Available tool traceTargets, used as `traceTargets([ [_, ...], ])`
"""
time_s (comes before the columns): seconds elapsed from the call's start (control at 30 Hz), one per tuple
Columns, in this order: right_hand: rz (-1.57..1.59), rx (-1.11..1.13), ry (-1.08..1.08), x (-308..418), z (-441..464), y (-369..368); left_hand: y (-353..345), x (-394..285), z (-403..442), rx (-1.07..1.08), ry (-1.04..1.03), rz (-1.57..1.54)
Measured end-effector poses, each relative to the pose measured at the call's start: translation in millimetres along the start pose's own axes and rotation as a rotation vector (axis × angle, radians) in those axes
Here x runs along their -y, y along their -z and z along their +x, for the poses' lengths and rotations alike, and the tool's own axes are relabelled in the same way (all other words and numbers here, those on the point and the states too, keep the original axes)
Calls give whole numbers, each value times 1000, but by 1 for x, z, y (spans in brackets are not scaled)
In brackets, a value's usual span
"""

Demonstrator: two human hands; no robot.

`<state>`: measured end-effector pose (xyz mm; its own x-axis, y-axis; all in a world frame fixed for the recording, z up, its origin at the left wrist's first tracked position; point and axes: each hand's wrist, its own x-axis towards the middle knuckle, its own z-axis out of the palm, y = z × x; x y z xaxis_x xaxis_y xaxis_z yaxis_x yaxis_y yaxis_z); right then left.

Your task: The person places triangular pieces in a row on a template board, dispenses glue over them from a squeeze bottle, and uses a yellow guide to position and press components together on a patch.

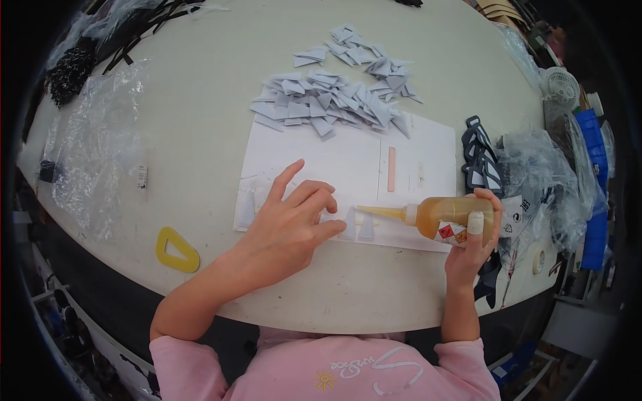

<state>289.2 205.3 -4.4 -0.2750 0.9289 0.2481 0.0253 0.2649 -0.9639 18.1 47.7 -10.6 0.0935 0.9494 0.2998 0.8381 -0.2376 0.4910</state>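
My right hand (469, 250) is wrapped round a squeeze bottle (435, 217) of amber liquid, tipped on its side with its yellow nozzle pointing left. The nozzle tip is over small pale wedge-shaped pieces (366, 226) near the front edge of a white board (321, 164). My left hand (291, 224) hovers at the board's front edge, fingers apart, the index fingertip beside one of these pieces. Another pale piece (247, 208) lies left of this hand. A heap of folded white pieces (328, 100) covers the board's back edge. A pink strip (391, 169) lies on the board.
A yellow triangular ring (177, 249) lies on the table (254, 311) at the left. Clear plastic bags (97, 154) cover the far left. Dark looped parts (478, 157) and more plastic (535, 167) are at the right, with a blue bin (592, 187) and white fan (560, 88) beyond.
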Motion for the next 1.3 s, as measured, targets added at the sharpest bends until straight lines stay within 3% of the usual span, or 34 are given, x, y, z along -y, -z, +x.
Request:
traceTargets([
  [1.3, -91, 138, 72, 5, -7, -5, 4, 8, 1, -102, 46, 123],
])
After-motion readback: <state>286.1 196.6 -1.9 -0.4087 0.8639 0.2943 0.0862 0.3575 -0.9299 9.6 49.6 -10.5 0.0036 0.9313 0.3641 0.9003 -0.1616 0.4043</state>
